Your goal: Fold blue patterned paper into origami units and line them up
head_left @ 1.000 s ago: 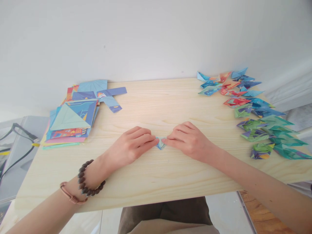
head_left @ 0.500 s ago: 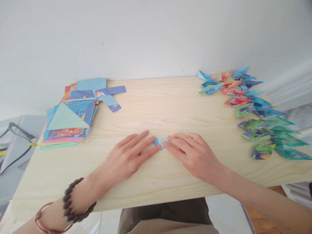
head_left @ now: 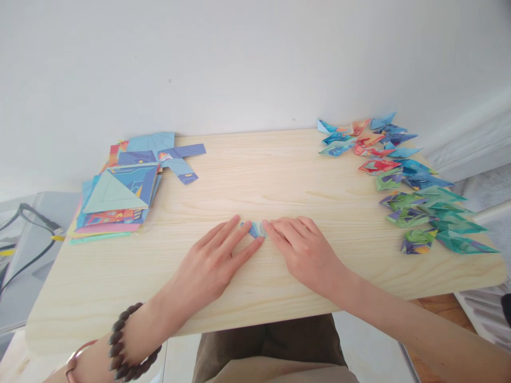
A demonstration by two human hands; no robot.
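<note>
A small folded piece of blue patterned paper (head_left: 254, 229) lies on the light wooden table (head_left: 255, 181) near its front middle. My left hand (head_left: 211, 263) rests flat with its fingers stretched out, the fingertips pressing the paper's left side. My right hand (head_left: 301, 250) lies flat too, its fingertips pressing on the paper's right side and covering part of it. Both hands are open and meet over the paper. A dark bead bracelet (head_left: 130, 343) and a thin pink band are on my left wrist.
A stack of coloured paper sheets (head_left: 117, 194) lies at the table's left, with some folded blue pieces (head_left: 175, 157) behind it. Several folded paper figures (head_left: 411, 186) in blue, red and green are spread along the right side. A white wall stands behind; cables (head_left: 27, 223) lie off the left edge.
My fingers have flattened from a curled pinch on the small paper to lying stretched out and pressing on it. Both hands slid slightly toward me and to the left.
</note>
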